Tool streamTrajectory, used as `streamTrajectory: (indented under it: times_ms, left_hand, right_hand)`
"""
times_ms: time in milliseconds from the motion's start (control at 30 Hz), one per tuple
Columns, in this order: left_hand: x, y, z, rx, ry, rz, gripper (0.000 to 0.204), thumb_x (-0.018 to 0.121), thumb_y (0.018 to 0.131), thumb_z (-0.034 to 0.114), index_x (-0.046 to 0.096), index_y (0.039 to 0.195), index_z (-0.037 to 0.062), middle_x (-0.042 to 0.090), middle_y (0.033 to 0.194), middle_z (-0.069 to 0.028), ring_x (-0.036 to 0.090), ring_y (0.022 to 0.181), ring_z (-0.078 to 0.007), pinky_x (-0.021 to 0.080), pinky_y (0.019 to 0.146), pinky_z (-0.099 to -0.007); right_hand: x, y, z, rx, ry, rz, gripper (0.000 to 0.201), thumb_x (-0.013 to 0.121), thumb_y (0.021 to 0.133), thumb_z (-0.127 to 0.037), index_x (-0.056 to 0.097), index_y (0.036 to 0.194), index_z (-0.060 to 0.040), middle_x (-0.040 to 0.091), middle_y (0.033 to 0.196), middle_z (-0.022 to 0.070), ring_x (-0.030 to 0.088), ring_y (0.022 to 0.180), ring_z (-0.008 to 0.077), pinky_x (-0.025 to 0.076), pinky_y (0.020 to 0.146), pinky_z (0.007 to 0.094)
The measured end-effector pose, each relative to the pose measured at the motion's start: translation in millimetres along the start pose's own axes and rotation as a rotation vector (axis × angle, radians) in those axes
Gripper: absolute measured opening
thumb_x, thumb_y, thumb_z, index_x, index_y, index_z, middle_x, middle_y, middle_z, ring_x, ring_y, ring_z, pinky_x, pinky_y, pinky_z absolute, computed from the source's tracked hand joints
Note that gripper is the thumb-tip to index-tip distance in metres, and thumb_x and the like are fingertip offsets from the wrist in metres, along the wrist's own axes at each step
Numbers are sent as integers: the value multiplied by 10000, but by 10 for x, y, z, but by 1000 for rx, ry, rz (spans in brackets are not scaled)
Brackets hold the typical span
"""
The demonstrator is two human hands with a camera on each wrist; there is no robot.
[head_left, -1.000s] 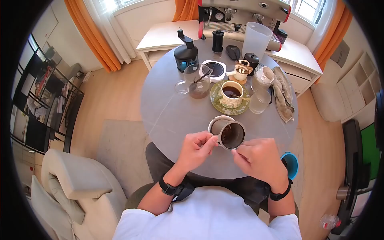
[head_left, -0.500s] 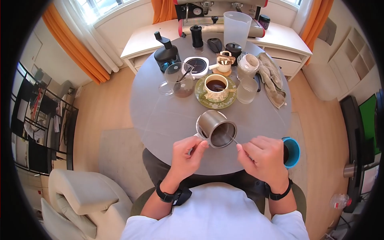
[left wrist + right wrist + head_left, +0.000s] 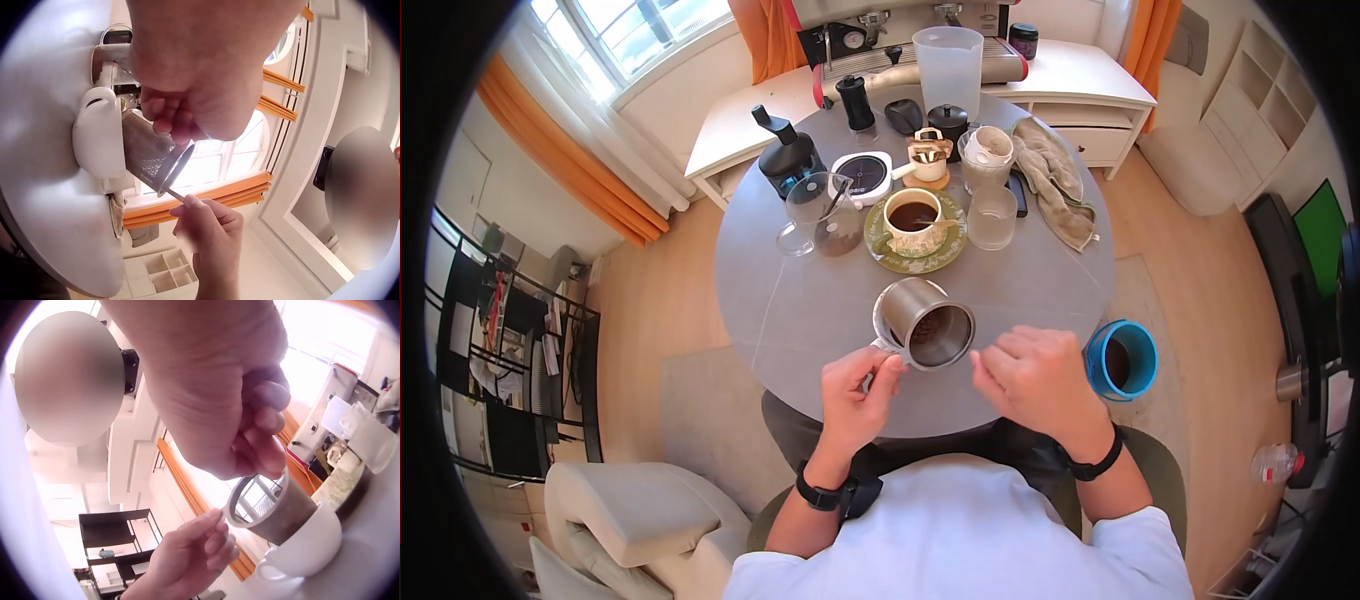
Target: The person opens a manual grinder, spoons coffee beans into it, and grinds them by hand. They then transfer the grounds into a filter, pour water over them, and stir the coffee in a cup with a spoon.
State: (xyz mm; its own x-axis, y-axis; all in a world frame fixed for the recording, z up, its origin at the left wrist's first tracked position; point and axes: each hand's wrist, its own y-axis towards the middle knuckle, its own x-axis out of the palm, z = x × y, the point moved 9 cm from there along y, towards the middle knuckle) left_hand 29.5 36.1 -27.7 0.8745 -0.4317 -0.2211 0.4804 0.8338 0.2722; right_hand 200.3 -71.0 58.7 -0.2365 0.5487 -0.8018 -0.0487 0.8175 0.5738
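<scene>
A grey metal strainer (image 3: pixel 940 328) tilts out of a white cup (image 3: pixel 306 550), its open mouth facing the person. Brown bits lie inside it. My left hand (image 3: pixel 858 390) pinches the strainer's rim at its left side, thumb against finger. On the other side, my right hand (image 3: pixel 212 231) pinches a thin stick (image 3: pixel 177 195) that reaches the strainer's rim in the left wrist view. From the head, the right hand's curled fingers hide most of that stick. Beyond the cup stands a patterned cup (image 3: pixel 914 225) of dark liquid on a green saucer (image 3: pixel 915 262).
At the left stand a glass jug (image 3: pixel 820 215), a black-topped grinder (image 3: pixel 790 160) and a white scale (image 3: pixel 862 180). A clear glass (image 3: pixel 992 218) and a crumpled cloth (image 3: pixel 1055 185) are on the right. A blue bucket (image 3: pixel 1135 360) sits beside the table's right edge.
The head view has shifted, so the table sits further left. My right hand has drawn slightly away from the strainer's mouth; the stick, seen inside it half a second ago, barely shows now.
</scene>
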Motion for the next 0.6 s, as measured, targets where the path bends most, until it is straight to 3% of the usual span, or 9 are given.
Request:
streamTrajectory:
  times_ms: [100, 167, 200, 267, 367, 467, 600]
  left_hand:
    - [-6, 9, 0, -1, -9, 4, 207, 706, 1024, 100, 737, 844, 1, 616, 626, -16, 551, 567, -80, 395, 537, -263]
    - [2, -11, -39, -8, -13, -2, 207, 705, 1026, 99, 737, 847, 0, 620, 631, -16, 553, 570, -78, 396, 539, -260]
    - [-1, -17, -77, -23, -43, 4, 217, 701, 1031, 104, 735, 846, -4, 624, 636, -16, 556, 573, -77, 399, 540, -257]
    - [-5, -14, -94, -39, -74, 7, 227, 697, 1037, 108, 734, 845, -7, 627, 642, -16, 559, 577, -76, 401, 542, -255]
    - [-10, -2, -80, -33, -107, 8, 248, 684, 1053, 122, 733, 850, -12, 631, 651, -11, 562, 586, -69, 398, 539, -243]
    - [-19, -18, -124, -66, -151, 16, 258, 679, 1062, 134, 734, 860, -16, 627, 655, -4, 553, 586, -61, 388, 533, -229]
    - [-29, -16, -119, -85, -157, -3, 258, 661, 1069, 116, 726, 870, -34, 637, 700, -20, 573, 597, -79, 417, 544, -234]
  right_hand:
    - [135, -43, -126, -50, 241, -70, 302, 788, 827, -106, 562, 629, -80, 530, 583, 54, 573, 533, 252, 425, 466, 396]
    - [8, -2, -89, -14, 305, 27, 313, 785, 830, -115, 552, 623, -86, 534, 584, 51, 573, 533, 255, 432, 470, 401]
    - [-27, 18, -64, -11, 306, 25, 313, 785, 830, -115, 552, 623, -86, 534, 584, 51, 573, 533, 255, 432, 470, 401]
    - [-59, 52, 25, 36, 44, -14, 301, 778, 846, -142, 582, 623, -93, 593, 616, 38, 626, 575, 240, 487, 500, 390]
    - [163, -17, -123, -70, 133, -102, 281, 777, 839, -141, 597, 629, -98, 608, 623, 39, 636, 578, 242, 491, 502, 390]
    - [99, 64, -201, -48, 316, -29, 300, 780, 836, -130, 573, 623, -85, 553, 587, 52, 596, 541, 263, 458, 488, 403]
    - [-40, 159, -5, 21, 140, 39, 300, 777, 841, -144, 577, 626, -82, 569, 596, 56, 604, 545, 265, 467, 498, 412]
